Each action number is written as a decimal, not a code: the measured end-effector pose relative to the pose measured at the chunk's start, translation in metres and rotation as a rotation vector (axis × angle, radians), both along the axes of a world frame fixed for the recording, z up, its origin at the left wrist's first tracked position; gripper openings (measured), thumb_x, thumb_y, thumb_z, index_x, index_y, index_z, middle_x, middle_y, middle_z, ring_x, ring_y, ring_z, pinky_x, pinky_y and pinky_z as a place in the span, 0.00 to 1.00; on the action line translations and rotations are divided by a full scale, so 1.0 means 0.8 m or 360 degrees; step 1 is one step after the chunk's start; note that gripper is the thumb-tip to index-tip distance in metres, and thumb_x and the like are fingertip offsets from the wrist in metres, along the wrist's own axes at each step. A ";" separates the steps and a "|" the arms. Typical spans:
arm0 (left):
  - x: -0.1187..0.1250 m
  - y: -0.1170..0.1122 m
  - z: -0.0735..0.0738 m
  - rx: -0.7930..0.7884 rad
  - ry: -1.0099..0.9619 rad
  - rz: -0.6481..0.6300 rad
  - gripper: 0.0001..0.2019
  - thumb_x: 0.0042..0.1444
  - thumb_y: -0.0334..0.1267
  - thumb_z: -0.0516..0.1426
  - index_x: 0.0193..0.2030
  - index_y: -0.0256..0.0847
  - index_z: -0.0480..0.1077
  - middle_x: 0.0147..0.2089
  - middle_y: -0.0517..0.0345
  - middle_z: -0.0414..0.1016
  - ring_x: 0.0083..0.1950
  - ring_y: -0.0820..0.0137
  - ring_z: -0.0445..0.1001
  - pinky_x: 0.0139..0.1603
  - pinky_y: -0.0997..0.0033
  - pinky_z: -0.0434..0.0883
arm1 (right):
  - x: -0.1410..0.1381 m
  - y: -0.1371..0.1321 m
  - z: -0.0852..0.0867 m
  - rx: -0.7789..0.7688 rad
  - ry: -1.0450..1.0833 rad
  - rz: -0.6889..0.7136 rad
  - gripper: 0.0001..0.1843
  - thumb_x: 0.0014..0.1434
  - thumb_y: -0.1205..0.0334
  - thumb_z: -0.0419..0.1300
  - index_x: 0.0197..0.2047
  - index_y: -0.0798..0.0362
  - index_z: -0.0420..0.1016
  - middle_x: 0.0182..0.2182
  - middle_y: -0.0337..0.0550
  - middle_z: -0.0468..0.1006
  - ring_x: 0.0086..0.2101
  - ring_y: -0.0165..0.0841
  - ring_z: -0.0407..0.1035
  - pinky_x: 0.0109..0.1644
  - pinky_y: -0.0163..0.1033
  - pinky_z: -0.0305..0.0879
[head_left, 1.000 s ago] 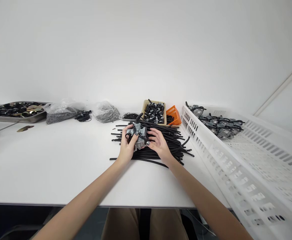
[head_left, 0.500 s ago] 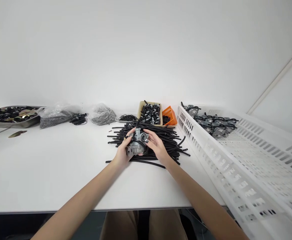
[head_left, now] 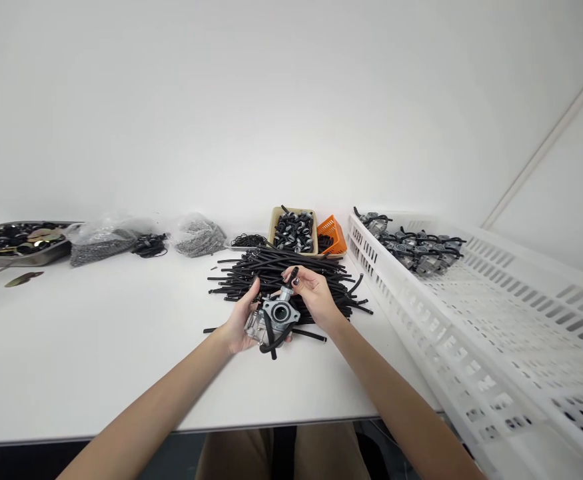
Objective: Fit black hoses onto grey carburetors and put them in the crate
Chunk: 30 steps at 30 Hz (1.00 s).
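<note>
A grey metal carburetor [head_left: 280, 311] with a round bore facing me is held above the table. My left hand [head_left: 241, 325] is closed around its left side and underside, thumb raised. My right hand [head_left: 313, 293] pinches the black cap or boot [head_left: 292, 275] on the carburetor's upper end. A short black hose [head_left: 277, 343] loops along its lower side. Behind and below it lies a pile of black rubber hoses [head_left: 251, 272], partly hidden by my hands.
At right, a white slatted crate [head_left: 401, 310] holds several carburetors [head_left: 418, 250]. At the back stand a cream basket [head_left: 272, 230] of black-and-grey parts and a tilted orange basket [head_left: 338, 233]. Further left are plastic bags [head_left: 198, 235] of small parts and a metal tray [head_left: 46, 255].
The carburetor has come nearer to me and turned, so its bore and looped hose show. My right hand has moved from its side to the black cap at its upper end.
</note>
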State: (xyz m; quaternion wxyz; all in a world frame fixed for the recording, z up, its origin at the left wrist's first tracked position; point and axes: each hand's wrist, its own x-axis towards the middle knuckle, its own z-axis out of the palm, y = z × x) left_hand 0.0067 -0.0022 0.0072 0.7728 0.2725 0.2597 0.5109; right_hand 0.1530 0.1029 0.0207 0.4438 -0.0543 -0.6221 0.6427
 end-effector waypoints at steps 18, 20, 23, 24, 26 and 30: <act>0.006 -0.006 0.008 -0.0072 0.0110 0.0129 0.35 0.55 0.64 0.57 0.51 0.29 0.74 0.30 0.43 0.82 0.29 0.55 0.81 0.27 0.63 0.77 | 0.001 -0.001 0.011 -0.0189 -0.0049 -0.0023 0.19 0.41 0.48 0.76 0.29 0.53 0.81 0.28 0.41 0.79 0.28 0.33 0.73 0.34 0.39 0.73; 0.005 -0.006 0.007 -0.0036 0.0117 0.0060 0.38 0.53 0.66 0.57 0.50 0.28 0.74 0.32 0.41 0.82 0.29 0.55 0.82 0.28 0.63 0.77 | 0.002 -0.002 0.012 -0.0192 -0.0060 -0.0014 0.19 0.40 0.48 0.77 0.29 0.53 0.81 0.28 0.41 0.80 0.28 0.33 0.73 0.32 0.37 0.72; 0.003 -0.004 0.003 0.0001 0.0115 0.0019 0.40 0.54 0.69 0.53 0.50 0.27 0.74 0.32 0.40 0.82 0.29 0.57 0.81 0.29 0.64 0.77 | 0.003 -0.003 0.012 -0.0209 -0.0069 -0.0006 0.19 0.40 0.49 0.77 0.28 0.53 0.81 0.27 0.42 0.80 0.28 0.33 0.73 0.31 0.36 0.71; 0.002 -0.004 0.003 0.0017 0.0111 0.0011 0.40 0.55 0.69 0.52 0.50 0.27 0.74 0.32 0.41 0.82 0.29 0.57 0.81 0.30 0.65 0.77 | 0.003 -0.003 0.011 -0.0216 -0.0066 0.0002 0.18 0.40 0.49 0.77 0.28 0.53 0.81 0.27 0.41 0.80 0.28 0.33 0.73 0.30 0.36 0.71; 0.003 -0.003 0.003 0.0051 0.0096 -0.0010 0.40 0.56 0.69 0.51 0.51 0.28 0.73 0.32 0.41 0.82 0.28 0.58 0.81 0.29 0.66 0.76 | 0.003 -0.003 0.009 -0.0230 -0.0057 0.0020 0.17 0.41 0.50 0.77 0.30 0.52 0.82 0.27 0.41 0.80 0.28 0.33 0.72 0.31 0.36 0.71; 0.003 -0.002 0.003 0.0110 0.0041 -0.0006 0.40 0.56 0.69 0.50 0.51 0.29 0.73 0.34 0.41 0.82 0.31 0.56 0.82 0.31 0.64 0.76 | 0.003 -0.004 0.005 -0.0243 0.0023 0.0101 0.19 0.46 0.49 0.74 0.39 0.51 0.82 0.32 0.44 0.82 0.32 0.35 0.73 0.35 0.39 0.70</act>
